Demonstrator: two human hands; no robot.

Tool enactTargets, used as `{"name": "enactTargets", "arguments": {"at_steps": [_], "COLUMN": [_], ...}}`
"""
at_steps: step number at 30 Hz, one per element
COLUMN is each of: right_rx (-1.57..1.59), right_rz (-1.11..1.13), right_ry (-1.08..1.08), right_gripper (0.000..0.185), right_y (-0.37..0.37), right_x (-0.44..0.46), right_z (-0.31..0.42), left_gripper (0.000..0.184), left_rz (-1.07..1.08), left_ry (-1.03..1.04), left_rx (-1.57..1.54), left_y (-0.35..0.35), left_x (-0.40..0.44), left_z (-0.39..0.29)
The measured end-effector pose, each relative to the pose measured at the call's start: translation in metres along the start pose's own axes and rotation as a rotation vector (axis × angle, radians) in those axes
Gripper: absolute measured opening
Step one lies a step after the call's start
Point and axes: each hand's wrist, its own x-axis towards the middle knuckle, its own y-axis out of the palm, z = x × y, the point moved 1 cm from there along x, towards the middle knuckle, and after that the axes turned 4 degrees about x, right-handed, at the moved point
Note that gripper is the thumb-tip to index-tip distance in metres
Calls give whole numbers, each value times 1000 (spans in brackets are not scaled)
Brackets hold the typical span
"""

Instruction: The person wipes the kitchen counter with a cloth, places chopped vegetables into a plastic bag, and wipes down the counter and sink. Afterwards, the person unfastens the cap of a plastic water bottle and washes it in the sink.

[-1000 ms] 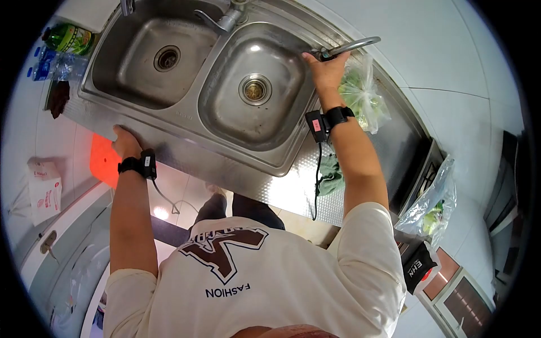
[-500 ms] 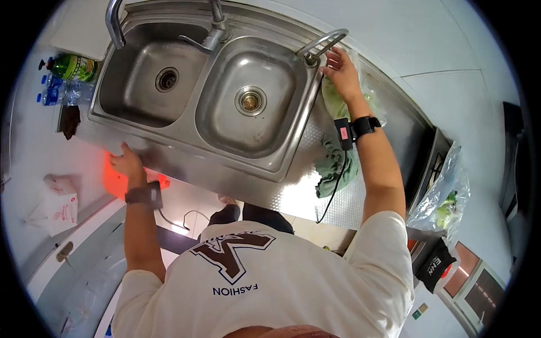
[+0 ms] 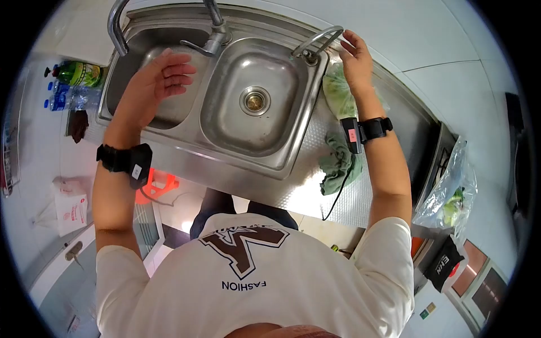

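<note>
My left hand (image 3: 158,84) is raised over the left sink basin (image 3: 183,101), fingers stretched out and nothing in them. Beyond it stands the main faucet (image 3: 217,36) with its lever handle. At the back right corner of the double sink, my right hand (image 3: 357,62) is beside a small curved spout (image 3: 318,38), its fingertips close to the bend. Those fingers are loosely bent and apart; I cannot tell whether they touch the metal. Below this hand lies a clear bag of pale green vegetables (image 3: 340,93). A green cloth (image 3: 338,166) lies nearer the counter front.
A green-labelled bottle (image 3: 81,74) and several clear bottles (image 3: 70,97) stand left of the sink. The right basin (image 3: 248,127) shows its drain. A clear bag (image 3: 451,197) hangs at the right, near a black EHN package (image 3: 443,263). Something orange (image 3: 158,185) sits below the counter.
My left hand has risen from the counter's front edge to over the left basin. My right hand has shifted slightly right and up at the small spout. The view has moved a little.
</note>
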Motion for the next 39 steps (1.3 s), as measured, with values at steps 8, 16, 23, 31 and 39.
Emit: {"name": "enactTargets", "arguments": {"at_steps": [8,16,23,31,39], "right_rx": [-348,-1355,-1622,-1556,-1523], "right_rz": [257,493,791,654,766], "right_ry": [300,-613,-246,-444,-437], "right_gripper": [32,43,25,37,29], "right_y": [18,84,97,89,88], "right_x": [-38,3,17,24,22], "right_z": [14,-17,-21,-36,-6], "left_gripper": [52,53,53,53,52], "left_rz": [288,284,174,150,113], "left_ry": [-135,-244,-351,-341,-309], "left_rx": [-111,-102,-132,-205,-184], "left_y": [2,-19,-41,-38,-20], "left_x": [51,69,52,36,28], "left_z": [34,77,114,128,131]}}
